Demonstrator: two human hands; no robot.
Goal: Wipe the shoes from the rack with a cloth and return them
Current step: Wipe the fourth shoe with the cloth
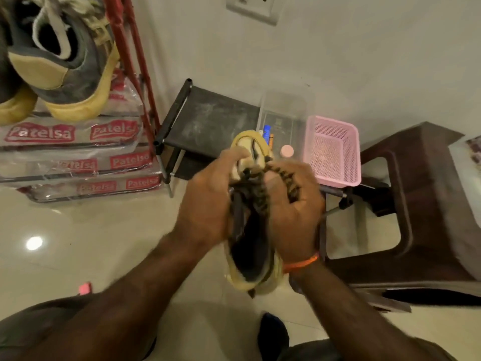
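Between my hands I hold a grey shoe with a yellow sole [251,252], its toe pointing away from me, above the floor. My left hand [208,201] grips the shoe's left side near the laces. My right hand [294,204] holds a dark patterned cloth [283,178] pressed against the shoe's right side. The picture is blurred around both hands. A matching pair of grey and yellow shoes [65,63] stands on the red rack [135,61] at the top left.
Packets labelled Patelsa [73,131] are stacked under the rack. A low black shelf [208,121] holds a clear box [283,113] and a pink basket [333,149]. A brown plastic stool [406,194] stands at the right. The floor is glossy tile.
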